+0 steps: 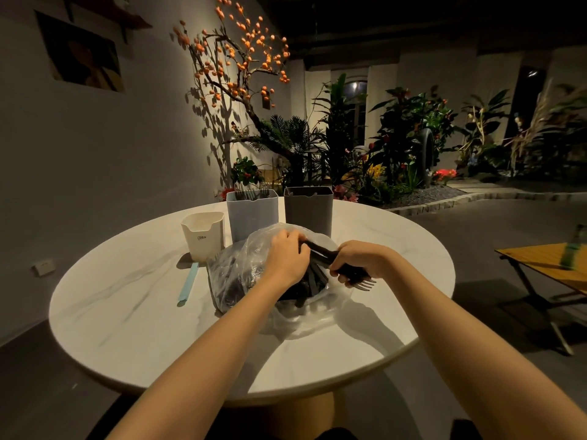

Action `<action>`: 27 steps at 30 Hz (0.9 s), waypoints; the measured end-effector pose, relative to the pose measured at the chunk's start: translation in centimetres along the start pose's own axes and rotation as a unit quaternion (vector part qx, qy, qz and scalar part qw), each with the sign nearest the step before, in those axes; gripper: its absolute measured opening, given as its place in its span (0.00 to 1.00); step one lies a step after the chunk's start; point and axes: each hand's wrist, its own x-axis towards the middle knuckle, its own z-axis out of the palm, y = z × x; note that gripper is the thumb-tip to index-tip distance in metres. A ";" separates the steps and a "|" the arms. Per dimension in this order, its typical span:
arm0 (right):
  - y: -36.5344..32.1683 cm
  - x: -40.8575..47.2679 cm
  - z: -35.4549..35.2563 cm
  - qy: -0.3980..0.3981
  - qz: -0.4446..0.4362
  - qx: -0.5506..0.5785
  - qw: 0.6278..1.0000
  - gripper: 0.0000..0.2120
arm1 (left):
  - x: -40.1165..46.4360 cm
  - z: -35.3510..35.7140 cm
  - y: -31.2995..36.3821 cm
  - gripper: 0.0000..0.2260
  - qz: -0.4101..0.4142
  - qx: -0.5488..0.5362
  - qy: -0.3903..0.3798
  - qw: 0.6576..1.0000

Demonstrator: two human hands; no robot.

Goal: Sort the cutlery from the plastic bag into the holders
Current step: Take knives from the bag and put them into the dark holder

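Both hands, right hand (355,262) and left hand (287,255), grip seemingly black forks (320,252) over the clear bag (235,271).

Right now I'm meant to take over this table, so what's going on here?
A person is sorting black cutlery out of a clear plastic bag on the round white table. The right hand grips a bunch of black forks, tines pointing right; the left hand holds the other end of the bunch over the bag. Behind the bag stand three holders: a small white one, a pale blue one already holding forks, and a dark grey one. A light blue utensil lies on the table.
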 end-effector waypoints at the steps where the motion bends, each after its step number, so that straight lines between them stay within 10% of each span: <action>1: 0.2 -0.2 -0.2 -0.010 -0.008 0.006 1.000 0.04 | 0.1 0.1 0.2 0.11 -0.007 0.012 0.009 1.000; 14: 2.4 -1.2 -0.5 -0.021 -0.155 -0.016 0.988 0.06 | 1.0 -2.1 1.6 0.14 0.003 -0.123 0.224 0.967; 27: 3.7 0.6 1.0 0.078 -0.236 -0.074 0.966 0.08 | 1.7 -2.4 -0.6 0.11 -0.042 -0.218 0.225 0.949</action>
